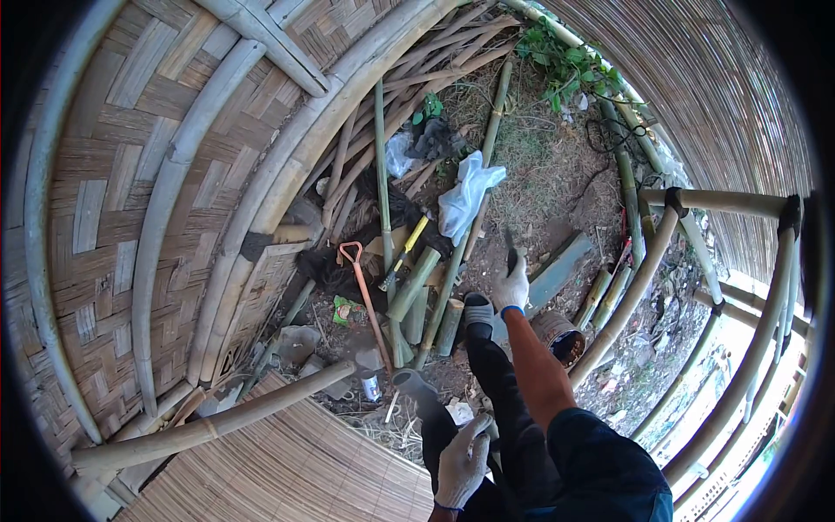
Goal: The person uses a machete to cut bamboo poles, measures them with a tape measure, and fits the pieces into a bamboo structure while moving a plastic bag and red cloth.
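My right hand, in a whitish work glove, is stretched out ahead of my feet. Its fingers are closed around a dark knife whose narrow blade points away from me. Below it lies a grey-green board on the ground. My left hand, also gloved, is close to my body above my legs. Its fingers are curled, and whatever they hold, if anything, cannot be made out. Several short bamboo pieces stand or lean left of my feet, with a yellow-handled tool beside them.
An orange-handled tool leans on the left. A white plastic bag hangs over bamboo poles. Right of my arm stands a bucket with dark contents. Bamboo rails cross the right side, and a woven wall rises left.
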A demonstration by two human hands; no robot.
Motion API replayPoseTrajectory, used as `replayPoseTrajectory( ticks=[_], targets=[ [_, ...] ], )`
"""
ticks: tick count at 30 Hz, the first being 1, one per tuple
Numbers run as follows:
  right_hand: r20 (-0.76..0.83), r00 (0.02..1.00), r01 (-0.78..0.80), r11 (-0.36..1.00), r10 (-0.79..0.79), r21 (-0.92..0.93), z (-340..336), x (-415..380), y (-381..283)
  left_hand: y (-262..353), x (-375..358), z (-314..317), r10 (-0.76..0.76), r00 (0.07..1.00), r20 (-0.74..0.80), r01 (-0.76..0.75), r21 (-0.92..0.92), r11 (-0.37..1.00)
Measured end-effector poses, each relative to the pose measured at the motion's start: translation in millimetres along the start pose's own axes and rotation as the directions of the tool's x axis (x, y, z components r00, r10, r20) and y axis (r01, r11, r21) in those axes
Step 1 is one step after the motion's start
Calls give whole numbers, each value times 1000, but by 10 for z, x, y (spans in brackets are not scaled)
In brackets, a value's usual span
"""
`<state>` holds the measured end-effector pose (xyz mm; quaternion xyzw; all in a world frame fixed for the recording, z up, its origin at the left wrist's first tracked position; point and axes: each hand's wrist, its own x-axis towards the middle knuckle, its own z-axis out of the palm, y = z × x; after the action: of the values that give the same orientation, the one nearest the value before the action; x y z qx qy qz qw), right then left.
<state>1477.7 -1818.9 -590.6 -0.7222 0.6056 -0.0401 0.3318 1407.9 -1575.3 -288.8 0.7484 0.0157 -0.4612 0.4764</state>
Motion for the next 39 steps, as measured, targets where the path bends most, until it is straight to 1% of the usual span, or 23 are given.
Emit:
replayPoseTrajectory(
  ticks=[2, 3, 6, 8, 10, 12, 14, 16, 18, 19, 20, 22, 24, 25, 28, 31, 33, 34, 35, 36, 37, 38, 39],
  targets=[
    [-9, 987, -160, 987, 160, 7, -133, 77, 285, -184, -40, -28, 3, 1000, -1, -3, 8, 1000],
    [3, 993, -120, 993, 120, -10, -222, 123, 482, -245, -67, -44, -1, 1000, -2, 1, 11, 1000],
    [39, 999, -14, 1000, 15, -17, -481, 40, 598, -277, -144, -124, -54, 998, 12, 54, 56, 997],
    [57, 998, 33, 999, -32, -17, -498, -52, 484, -334, -173, -154, -66, 997, 30, 64, 69, 996],
    [5, 989, 150, 984, -151, 94, -334, -115, 307, -401, -195, -172, -56, 998, 32, 53, 89, 995],
    [66, 988, 133, 984, -142, 116, -90, -116, 46, -451, -224, -203, -29, 999, 18, 27, 118, 993],
    [157, 975, 119, 965, -158, 233, 28, -178, -411, -374, -225, -236, -23, 1000, -15, 25, 101, 995],
    [248, 952, 127, 970, -178, 207, 301, -189, -655, -349, -246, -246, -16, 999, -50, 20, 101, 995],
    [364, 895, 215, 965, -257, 153, 383, -272, -914, -415, -246, -236, 1, 996, -86, 9, 116, 993],
    [386, 871, 263, 953, -303, 153, 456, -307, -968, -418, -231, -229, 8, 996, -85, 2, 118, 993],
    [450, 843, 265, 956, -294, 128, 502, -322, -1002, -412, -223, -224, 13, 996, -86, -3, 120, 993],
    [420, 819, 337, 920, -391, 200, 538, -411, -959, -355, -209, -211, 24, 995, -95, -10, 141, 990],
    [460, 774, 356, 899, -436, 254, 474, -452, -857, -282, -179, -199, 41, 993, -107, -21, 180, 983],
    [479, 750, 363, 889, -456, 278, 390, -466, -798, -259, -169, -185, 37, 994, -104, -19, 172, 985],
    [596, 615, 409, 855, -516, 318, -2, -489, -664, -160, -148, -122, 50, 996, -72, -38, 156, 987],
    [670, 566, 403, 870, -481, 285, -473, -681, -547, 25, -159, -89, 108, 994, -16, -104, 158, 982],
    [471, 706, 430, 848, -530, 310, -695, -936, -328, 110, -248, -80, 135, 991, 19, -136, 139, 981],
    [370, 760, 436, 841, -535, 320, -809, -1115, -200, 267, -323, -88, 84, 995, 62, -90, 103, 991],
    [422, 839, 159, 895, -345, 417, -953, -1252, -159, 468, -368, -113, 33, 994, 104, -40, 71, 997],
    [491, 859, -132, 866, -143, 483, -1100, -1394, -127, 499, -459, -152, 75, 989, 129, -92, 128, 988],
    [615, 788, -488, 641, 32, 592, -1249, -1498, -81, 547, -547, -192, 118, 981, 155, -145, 182, 973],
    [649, 747, -642, 405, 143, 650, -1425, -1594, -16, 613, -602, -233, 178, 966, 189, -228, 293, 928],
    [683, 707, -705, 123, 181, 698, -1606, -1730, 83, 730, -691, -300, 219, 949, 226, -295, 397, 869]
  ],
)
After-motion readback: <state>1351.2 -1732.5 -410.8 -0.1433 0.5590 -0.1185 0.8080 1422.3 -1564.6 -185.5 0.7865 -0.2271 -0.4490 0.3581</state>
